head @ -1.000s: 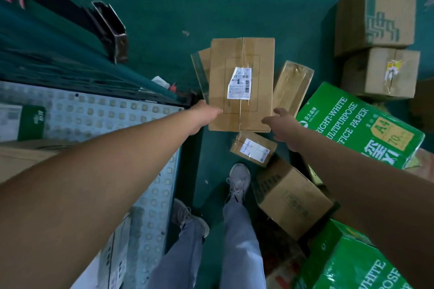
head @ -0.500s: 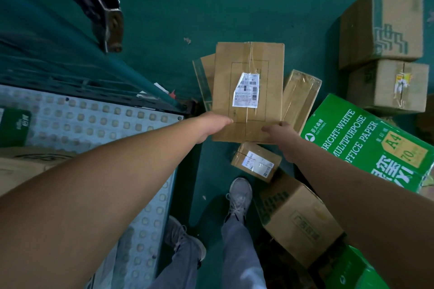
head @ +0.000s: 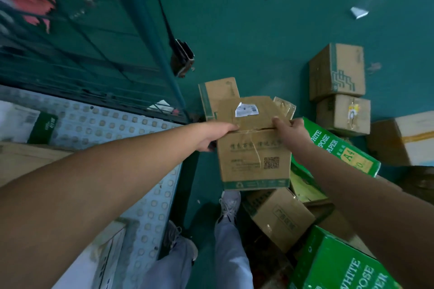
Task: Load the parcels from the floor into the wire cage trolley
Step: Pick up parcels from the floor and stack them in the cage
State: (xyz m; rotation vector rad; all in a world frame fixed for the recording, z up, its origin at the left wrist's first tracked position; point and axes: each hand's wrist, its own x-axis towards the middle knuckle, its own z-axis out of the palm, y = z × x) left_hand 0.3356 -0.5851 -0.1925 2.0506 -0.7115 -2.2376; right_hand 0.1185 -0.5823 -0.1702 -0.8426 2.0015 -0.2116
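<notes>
Here both hands, left hand [head: 215, 135] and right hand [head: 290, 130], gripped a brown cardboard parcel [head: 254, 159] with a white label [head: 246, 109] and green bottom stripe.

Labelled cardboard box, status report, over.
Both hands, left and right, grip the labelled cardboard box, lifted off the floor. Wire cage trolley at left, not yet loaded. More parcels underfoot, green paper carton beside.

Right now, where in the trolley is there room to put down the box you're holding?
The studded trolley floor is bare between the green-and-white packet at the back and the brown box by my left arm. Both hands, left and right, grip the held box. The parcel pile on my right is crowded.
</notes>
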